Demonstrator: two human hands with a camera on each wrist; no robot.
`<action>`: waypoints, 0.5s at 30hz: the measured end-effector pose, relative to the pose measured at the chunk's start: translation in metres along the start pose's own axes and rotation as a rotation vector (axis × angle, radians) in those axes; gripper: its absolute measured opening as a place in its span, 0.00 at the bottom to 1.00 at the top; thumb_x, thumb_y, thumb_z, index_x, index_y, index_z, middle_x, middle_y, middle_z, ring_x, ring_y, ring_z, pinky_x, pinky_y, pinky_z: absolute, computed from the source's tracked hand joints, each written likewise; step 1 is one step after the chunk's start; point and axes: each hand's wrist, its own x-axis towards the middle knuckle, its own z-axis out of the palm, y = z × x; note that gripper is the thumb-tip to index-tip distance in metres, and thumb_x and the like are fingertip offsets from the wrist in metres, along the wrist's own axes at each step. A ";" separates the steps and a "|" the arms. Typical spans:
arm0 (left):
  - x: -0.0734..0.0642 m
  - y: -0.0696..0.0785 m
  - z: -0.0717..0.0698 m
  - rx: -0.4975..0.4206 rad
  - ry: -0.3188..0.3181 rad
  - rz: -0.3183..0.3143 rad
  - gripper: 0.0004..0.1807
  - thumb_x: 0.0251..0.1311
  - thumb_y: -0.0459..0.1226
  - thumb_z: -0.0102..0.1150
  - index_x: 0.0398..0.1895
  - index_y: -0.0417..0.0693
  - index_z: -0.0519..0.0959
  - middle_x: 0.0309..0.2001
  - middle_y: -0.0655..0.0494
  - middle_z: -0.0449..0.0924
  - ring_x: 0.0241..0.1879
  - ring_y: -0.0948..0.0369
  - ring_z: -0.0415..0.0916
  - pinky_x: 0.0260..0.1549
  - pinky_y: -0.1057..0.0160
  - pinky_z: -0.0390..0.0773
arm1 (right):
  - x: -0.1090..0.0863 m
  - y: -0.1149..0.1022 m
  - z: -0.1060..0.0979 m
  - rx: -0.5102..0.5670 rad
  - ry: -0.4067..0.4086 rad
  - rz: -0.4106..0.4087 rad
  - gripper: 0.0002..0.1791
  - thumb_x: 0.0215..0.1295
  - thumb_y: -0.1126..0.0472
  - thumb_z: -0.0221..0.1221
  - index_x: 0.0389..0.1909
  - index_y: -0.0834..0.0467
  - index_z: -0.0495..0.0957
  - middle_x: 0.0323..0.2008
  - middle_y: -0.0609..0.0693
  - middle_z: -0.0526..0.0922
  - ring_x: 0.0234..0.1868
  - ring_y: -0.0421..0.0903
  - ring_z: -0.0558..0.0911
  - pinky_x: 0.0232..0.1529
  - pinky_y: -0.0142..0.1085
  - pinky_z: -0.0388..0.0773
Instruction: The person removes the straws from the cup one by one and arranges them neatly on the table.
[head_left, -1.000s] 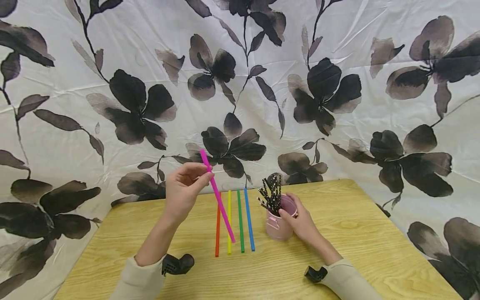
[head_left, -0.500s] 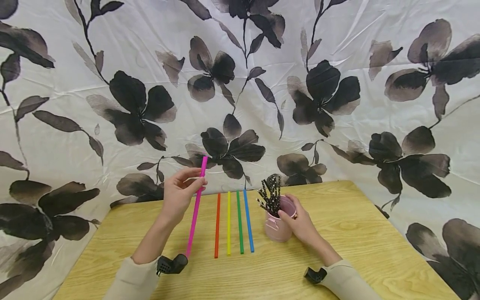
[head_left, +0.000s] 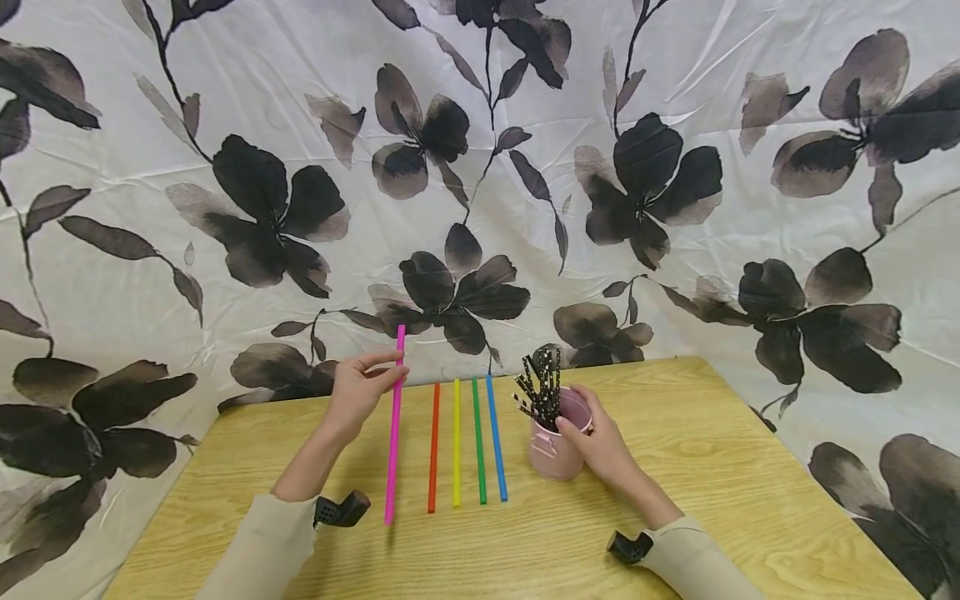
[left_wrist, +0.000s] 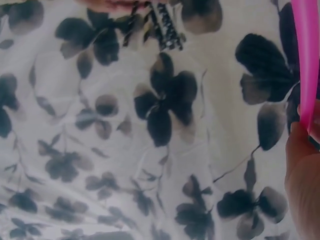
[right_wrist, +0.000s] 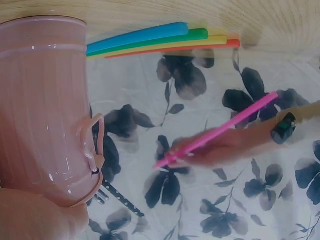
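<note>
Between thumb and fingers my left hand [head_left: 358,396] pinches a pink straw [head_left: 393,450] near its upper end. The straw hangs almost upright above the table, left of the straws lying there. In the left wrist view the pink straw [left_wrist: 306,55] shows at the right edge. My right hand [head_left: 607,446] grips a small pink bucket [head_left: 553,458] from its right side, thumb on the rim. Black straws with light dots [head_left: 543,392] stand in the bucket. The right wrist view shows the bucket's wall [right_wrist: 42,100] and its wire handle close up.
Side by side on the wooden table [head_left: 720,483] lie a red straw [head_left: 433,450], a yellow straw [head_left: 457,450], a green straw [head_left: 479,450] and a blue straw [head_left: 497,450]. Behind the table hangs a white cloth [head_left: 540,242] with dark flowers.
My left hand has shifted slightly left and lower. The pink straw has swung from slanting across the red and yellow straws to nearly upright left of them. My right hand keeps its grip.
</note>
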 end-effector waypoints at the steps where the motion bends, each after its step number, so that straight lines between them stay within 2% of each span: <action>1: 0.002 -0.004 -0.001 0.011 -0.012 -0.014 0.17 0.49 0.32 0.62 0.44 0.34 0.76 0.42 0.41 0.75 0.34 0.56 0.78 0.35 0.63 0.77 | 0.000 -0.001 0.000 0.003 -0.002 -0.001 0.33 0.55 0.47 0.58 0.61 0.43 0.56 0.53 0.53 0.70 0.47 0.48 0.74 0.43 0.38 0.74; 7: 0.012 -0.023 -0.005 0.011 -0.081 -0.109 0.19 0.51 0.29 0.60 0.48 0.33 0.73 0.50 0.40 0.69 0.37 0.58 0.77 0.37 0.64 0.76 | 0.000 -0.002 0.000 0.011 -0.007 -0.004 0.33 0.56 0.48 0.58 0.62 0.44 0.56 0.53 0.53 0.70 0.47 0.48 0.74 0.43 0.37 0.73; 11: 0.018 -0.033 -0.006 0.040 -0.088 -0.161 0.19 0.52 0.29 0.58 0.49 0.33 0.73 0.50 0.39 0.69 0.39 0.56 0.76 0.37 0.63 0.76 | 0.001 -0.002 0.001 0.008 -0.005 -0.006 0.33 0.56 0.48 0.58 0.62 0.45 0.56 0.53 0.52 0.70 0.47 0.47 0.74 0.43 0.38 0.73; 15: 0.025 -0.048 -0.006 0.071 -0.086 -0.182 0.18 0.52 0.28 0.58 0.48 0.34 0.74 0.46 0.38 0.72 0.38 0.57 0.76 0.37 0.63 0.76 | 0.002 -0.001 0.002 0.009 0.001 -0.015 0.33 0.56 0.48 0.58 0.61 0.45 0.56 0.53 0.52 0.70 0.47 0.48 0.74 0.44 0.39 0.73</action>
